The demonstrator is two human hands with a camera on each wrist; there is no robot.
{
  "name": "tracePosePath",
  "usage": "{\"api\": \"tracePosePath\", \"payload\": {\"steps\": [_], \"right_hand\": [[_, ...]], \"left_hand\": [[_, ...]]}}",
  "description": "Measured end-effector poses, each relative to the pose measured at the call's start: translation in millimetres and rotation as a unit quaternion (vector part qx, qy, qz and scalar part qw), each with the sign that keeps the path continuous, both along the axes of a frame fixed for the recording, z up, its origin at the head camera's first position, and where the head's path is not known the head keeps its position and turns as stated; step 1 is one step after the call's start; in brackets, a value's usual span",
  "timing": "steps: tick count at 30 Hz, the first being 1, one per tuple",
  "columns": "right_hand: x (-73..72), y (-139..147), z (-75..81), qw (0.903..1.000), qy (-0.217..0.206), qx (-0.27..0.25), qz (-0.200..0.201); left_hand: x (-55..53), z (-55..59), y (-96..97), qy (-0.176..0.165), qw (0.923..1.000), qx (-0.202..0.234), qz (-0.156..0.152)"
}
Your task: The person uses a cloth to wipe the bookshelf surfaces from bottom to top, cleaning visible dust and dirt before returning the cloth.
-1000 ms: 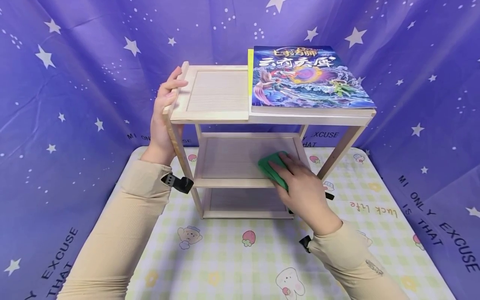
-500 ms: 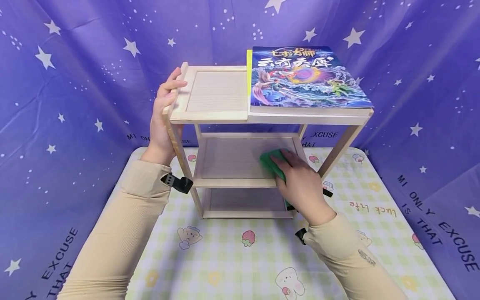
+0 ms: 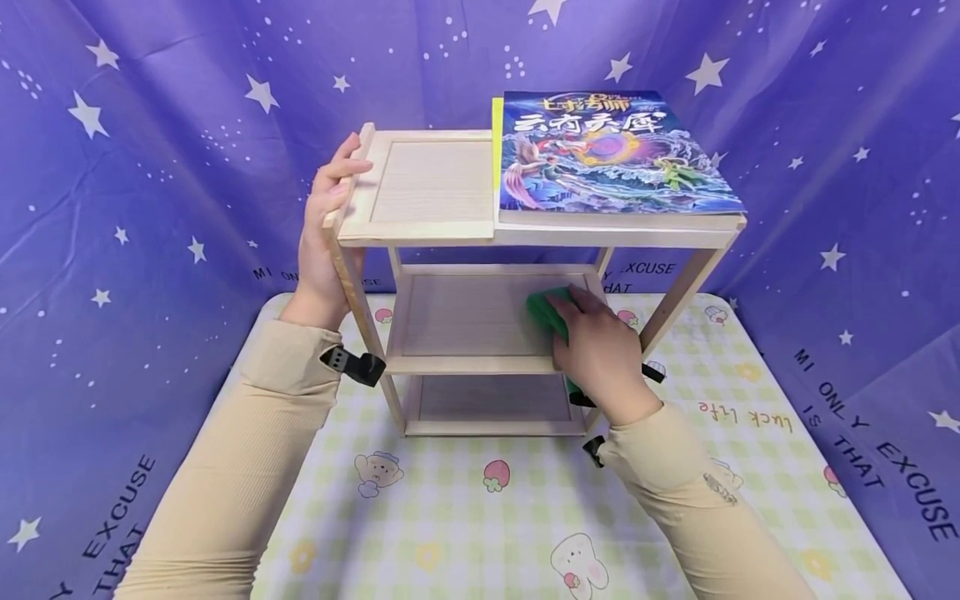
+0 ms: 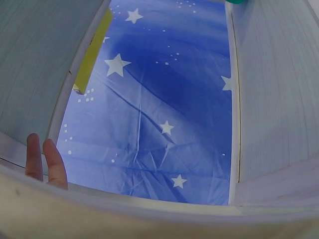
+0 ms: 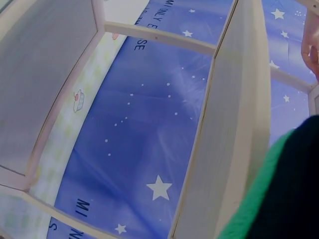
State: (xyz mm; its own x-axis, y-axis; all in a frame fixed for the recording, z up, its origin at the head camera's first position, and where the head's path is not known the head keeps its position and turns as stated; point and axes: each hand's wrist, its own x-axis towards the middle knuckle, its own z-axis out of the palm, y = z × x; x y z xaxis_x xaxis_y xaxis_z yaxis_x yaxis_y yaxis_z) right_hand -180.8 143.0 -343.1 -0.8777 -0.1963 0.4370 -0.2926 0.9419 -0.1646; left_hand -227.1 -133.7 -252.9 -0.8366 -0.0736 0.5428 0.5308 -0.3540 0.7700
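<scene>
A three-tier wooden shelf rack (image 3: 442, 308) stands on the table in the head view. My left hand (image 3: 324, 225) grips its upper left side, fingers over the raised side rail of the top tier; two fingertips (image 4: 54, 162) show in the left wrist view. My right hand (image 3: 603, 354) reaches in from the front and holds a folded green cloth (image 3: 546, 307) against the middle tier, towards its right side. Part of the cloth hangs below the hand by the front rail. In the right wrist view the green cloth (image 5: 271, 172) fills the lower right corner.
A blue illustrated book (image 3: 600, 158) lies on the right half of the top tier, over something with a yellow edge (image 3: 497, 142). The tablecloth (image 3: 450, 525) is green-checked. Purple starry curtains (image 3: 187, 125) enclose the table at the back and sides.
My right hand and the green cloth have slid a little way back on the middle tier. The left hand and the rack have stayed in place.
</scene>
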Motion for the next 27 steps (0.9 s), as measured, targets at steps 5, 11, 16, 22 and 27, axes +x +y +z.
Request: {"api": "tracePosePath", "payload": {"steps": [5,11,16,22,27], "right_hand": [[-7.6,-1.3,1.2,1.0,0.004,-0.002,-0.003],[-15.5,-2.5,3.2,0.9998,-0.012,0.007,-0.015],[-22.2,-3.9,4.3,0.9992,-0.027,0.005,-0.028],[-31.8,-4.9,4.9,0.9986,-0.038,0.006,-0.037],[-38.4,-5.9,6.8,0.9973,-0.058,0.006,-0.045]], "left_hand": [[0.3,0.6,-0.4,-0.001,1.0,0.002,-0.003],[1.6,1.5,-0.3,0.002,1.0,-0.006,-0.003],[1.6,1.3,-0.1,0.004,1.0,-0.006,-0.002],[1.4,0.6,0.4,0.004,1.0,-0.007,-0.002],[1.4,0.8,0.9,0.006,1.0,-0.005,-0.003]]}}
